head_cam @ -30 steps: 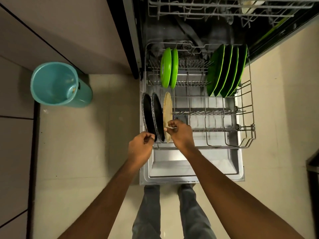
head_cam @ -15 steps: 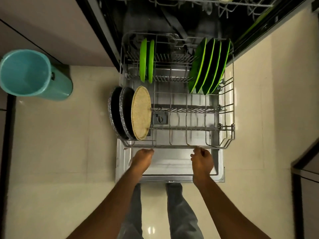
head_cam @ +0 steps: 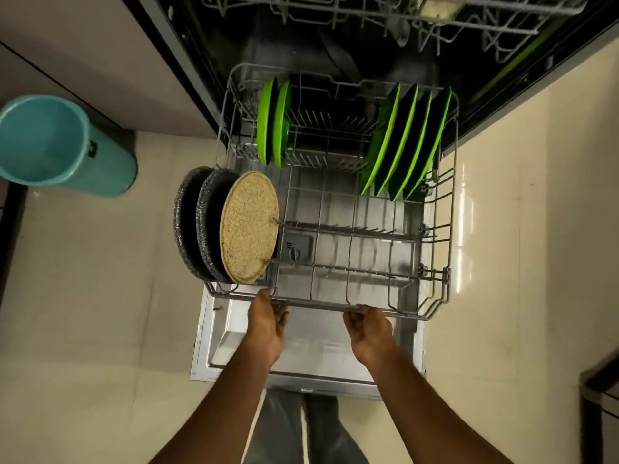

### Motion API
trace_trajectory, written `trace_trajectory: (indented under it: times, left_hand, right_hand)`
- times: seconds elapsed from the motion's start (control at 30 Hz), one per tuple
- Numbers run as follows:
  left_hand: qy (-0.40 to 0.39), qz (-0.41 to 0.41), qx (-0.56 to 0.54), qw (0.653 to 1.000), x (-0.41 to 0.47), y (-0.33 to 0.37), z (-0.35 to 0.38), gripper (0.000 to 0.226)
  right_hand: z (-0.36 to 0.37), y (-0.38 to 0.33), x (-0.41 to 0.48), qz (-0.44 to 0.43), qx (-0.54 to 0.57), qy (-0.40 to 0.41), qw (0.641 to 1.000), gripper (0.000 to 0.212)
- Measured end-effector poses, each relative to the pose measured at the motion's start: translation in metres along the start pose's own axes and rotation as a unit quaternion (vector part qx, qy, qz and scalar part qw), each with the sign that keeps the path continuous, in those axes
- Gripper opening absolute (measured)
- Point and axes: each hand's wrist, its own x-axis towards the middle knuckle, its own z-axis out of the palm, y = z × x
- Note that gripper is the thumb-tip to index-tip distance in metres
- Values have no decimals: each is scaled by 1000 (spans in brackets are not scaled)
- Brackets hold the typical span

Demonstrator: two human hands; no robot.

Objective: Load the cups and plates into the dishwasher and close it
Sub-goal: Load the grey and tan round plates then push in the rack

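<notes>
Left hand (head_cam: 268,324), right hand (head_cam: 370,329), both gripping lower rack (head_cam: 318,304) front rail, arms outstretched

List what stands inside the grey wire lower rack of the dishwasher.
The grey wire lower rack holds two small green plates, four larger green plates, two black speckled plates and one tan speckled round plate, all on edge. Overlap hides most plate faces; no cups visible.

Bare forearms (head_cam: 227,406), grey trousers (head_cam: 281,426), perhaps pale-striped.
</notes>
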Motion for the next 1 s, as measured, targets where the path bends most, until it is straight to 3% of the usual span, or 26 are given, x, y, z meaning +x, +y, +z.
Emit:
trace_trajectory:
  times: [0.1,0.23,0.4,0.57,1.0]
  left_hand:
    - [-46,35,-13,998,8,15,17,12]
    - [-101,63,-30,992,16,48,54,14]
    - [-118,91,1,989,25,95,111,18]
    - [-144,115,-1,983,33,136,158,18]
    - [-217,172,18,961,47,203,238,20]
  right_hand:
    - [24,-17,9,-26,18,-14,999,4]
    - [59,-50,16,-62,18,-52,997,18]
    - [109,-97,26,-92,33,-90,991,28]
    - [158,-135,34,-121,47,-109,986,9]
    - [236,-208,52,-173,36,-190,966,23]
